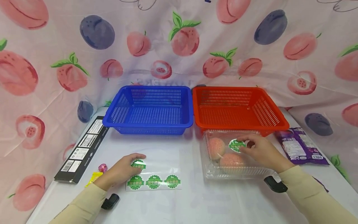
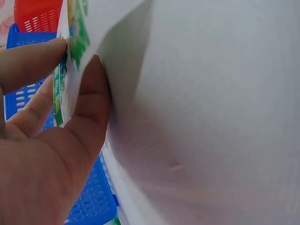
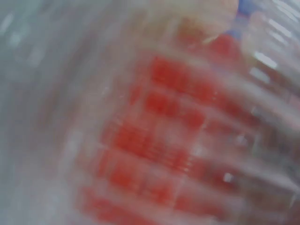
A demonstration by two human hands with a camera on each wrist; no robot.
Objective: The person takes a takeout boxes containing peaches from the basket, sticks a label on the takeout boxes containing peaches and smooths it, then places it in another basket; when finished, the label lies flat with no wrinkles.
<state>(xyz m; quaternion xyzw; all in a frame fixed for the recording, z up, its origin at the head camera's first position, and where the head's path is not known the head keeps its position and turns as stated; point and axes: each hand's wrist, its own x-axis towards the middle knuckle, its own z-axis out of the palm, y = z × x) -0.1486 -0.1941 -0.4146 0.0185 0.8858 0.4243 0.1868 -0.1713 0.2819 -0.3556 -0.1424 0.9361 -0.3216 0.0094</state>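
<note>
Right hand (image 1: 261, 152) fingers seemingly press a green sticker (image 1: 236, 145) onto the clear box (image 1: 237, 172), centre-right; left hand (image 1: 123, 169) pinches the sticker sheet (image 1: 156, 174).

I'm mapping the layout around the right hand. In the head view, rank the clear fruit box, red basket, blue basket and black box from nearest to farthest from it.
1. Clear fruit box, under the right hand.
2. Red basket, just behind.
3. Blue basket, to the left.
4. Black box, far left edge.
</note>
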